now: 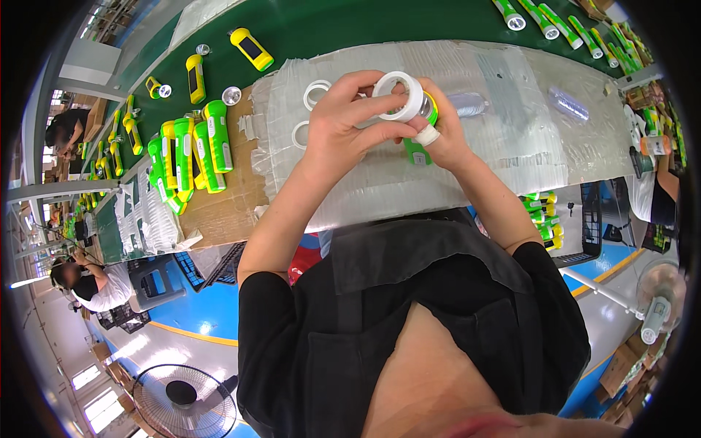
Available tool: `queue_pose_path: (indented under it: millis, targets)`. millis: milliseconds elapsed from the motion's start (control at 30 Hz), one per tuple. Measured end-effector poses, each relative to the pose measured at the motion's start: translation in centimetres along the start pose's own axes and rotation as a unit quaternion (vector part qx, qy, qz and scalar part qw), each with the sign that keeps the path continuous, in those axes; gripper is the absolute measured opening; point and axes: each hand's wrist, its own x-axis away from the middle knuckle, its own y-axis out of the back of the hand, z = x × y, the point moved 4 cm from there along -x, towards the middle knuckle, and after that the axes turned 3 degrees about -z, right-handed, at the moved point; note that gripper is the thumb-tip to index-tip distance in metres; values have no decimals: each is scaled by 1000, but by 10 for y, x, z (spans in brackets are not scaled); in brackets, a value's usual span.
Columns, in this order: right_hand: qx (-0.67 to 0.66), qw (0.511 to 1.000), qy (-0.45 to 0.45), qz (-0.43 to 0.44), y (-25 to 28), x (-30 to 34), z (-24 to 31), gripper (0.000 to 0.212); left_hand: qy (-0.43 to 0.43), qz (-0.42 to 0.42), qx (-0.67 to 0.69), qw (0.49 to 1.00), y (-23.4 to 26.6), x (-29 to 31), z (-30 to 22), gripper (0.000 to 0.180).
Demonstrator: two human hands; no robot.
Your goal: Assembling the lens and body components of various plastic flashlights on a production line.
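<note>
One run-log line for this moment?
left hand: grips white ring | right hand: holds green flashlight | ring at flashlight head | bench: two spare rings

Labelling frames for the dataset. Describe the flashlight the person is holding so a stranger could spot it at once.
Start at the plastic-covered work board beside the green belt. Above its middle, both hands meet: the left hand grips a white ring on the head of a green flashlight, steadied by the right hand. It alone is held; the others lie flat.
</note>
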Motion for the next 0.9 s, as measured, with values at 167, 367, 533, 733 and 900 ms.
queue_pose_path:
  millis: [167, 367, 533, 733, 900]
  targets:
    - [29, 999, 27, 0, 7, 2, 4, 47, 2, 32, -49, 998, -2, -4, -4, 41]
    - [41, 991, 123, -12, 24, -6, 30, 59, -22, 73, -49, 996, -11, -17, -13, 40]
    - [366, 907, 195, 82, 49, -10, 81, 50, 8, 112, -25, 993, -22, -20, -14, 42]
    - [498, 831, 72, 236, 40, -28, 125, 47, -40, 105, -54, 992, -48, -24, -16, 47]
    - [556, 762, -13, 332, 27, -41, 135, 43, 36, 120, -8, 992, -55, -20, -13, 44]
